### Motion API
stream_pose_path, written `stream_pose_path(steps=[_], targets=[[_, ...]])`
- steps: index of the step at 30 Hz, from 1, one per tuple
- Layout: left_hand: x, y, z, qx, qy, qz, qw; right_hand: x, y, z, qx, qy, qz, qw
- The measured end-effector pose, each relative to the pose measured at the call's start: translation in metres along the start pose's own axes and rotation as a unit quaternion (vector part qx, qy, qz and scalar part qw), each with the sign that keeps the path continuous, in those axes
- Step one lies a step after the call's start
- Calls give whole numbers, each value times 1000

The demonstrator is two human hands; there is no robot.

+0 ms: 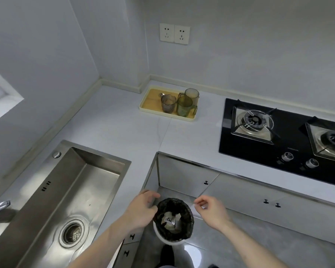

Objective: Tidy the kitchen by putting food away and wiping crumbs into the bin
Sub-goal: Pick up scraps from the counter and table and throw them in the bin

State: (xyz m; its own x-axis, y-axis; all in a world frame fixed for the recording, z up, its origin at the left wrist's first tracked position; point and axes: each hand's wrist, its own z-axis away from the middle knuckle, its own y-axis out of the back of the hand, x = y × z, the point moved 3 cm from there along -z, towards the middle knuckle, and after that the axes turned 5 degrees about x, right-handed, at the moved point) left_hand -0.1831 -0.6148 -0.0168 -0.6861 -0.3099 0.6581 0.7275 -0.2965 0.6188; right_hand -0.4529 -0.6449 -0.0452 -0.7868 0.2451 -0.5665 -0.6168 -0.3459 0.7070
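Nearest the camera, both forearms reach forward and down over the floor in the inner corner of the L-shaped bench [124,120]. The left hand [143,209] hovers at the left rim of the bin [173,221], its fingers loosely curled and spread, holding nothing; whether it touches the rim cannot be told. The right hand [213,211] is just right of the bin, its thumb and forefinger pinched on a thin, pale, see-through scrap [195,209] that hangs beside the bin's rim; what the scrap is cannot be made out.

The bin stands on the grey floor [240,240], a white tub lined with a black bag, with crumpled paper and a printed wrapper lying inside it. It sits close to the white cabinet doors [188,176] under the bench, which carry small dark knobs.

To the left, a steel sink [85,182] is set into the bench, its round drain towards the near end and part of a tap [0,206] showing at the left edge. To the right, a black gas hob [278,136] lies flush in the bench with two burners and two knobs.

Farther back, near the wall, a pale tray [151,97] with a wooden base holds three see-through cups [184,105] standing close together at its right end. On the wall above are two white sockets [174,33] side by side.
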Motion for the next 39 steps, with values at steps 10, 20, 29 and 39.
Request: stream_pose_path(steps=[10, 20, 29, 39], targets=[[111, -16, -26, -21, -147, -51, 988, 36, 106, 50, 51, 5, -49, 997], [266, -113, -33, -61, -286, -64, 954, 155, 211, 97, 167, -28, -123, 978], [374, -236, -14, -98, -327, -84, 936, 296, 302, 139, 236, -57, -138, 960], [469, -320, -30, -135, -345, -128, 920, 406, 370, 150, 282, -100, -141, 944]])
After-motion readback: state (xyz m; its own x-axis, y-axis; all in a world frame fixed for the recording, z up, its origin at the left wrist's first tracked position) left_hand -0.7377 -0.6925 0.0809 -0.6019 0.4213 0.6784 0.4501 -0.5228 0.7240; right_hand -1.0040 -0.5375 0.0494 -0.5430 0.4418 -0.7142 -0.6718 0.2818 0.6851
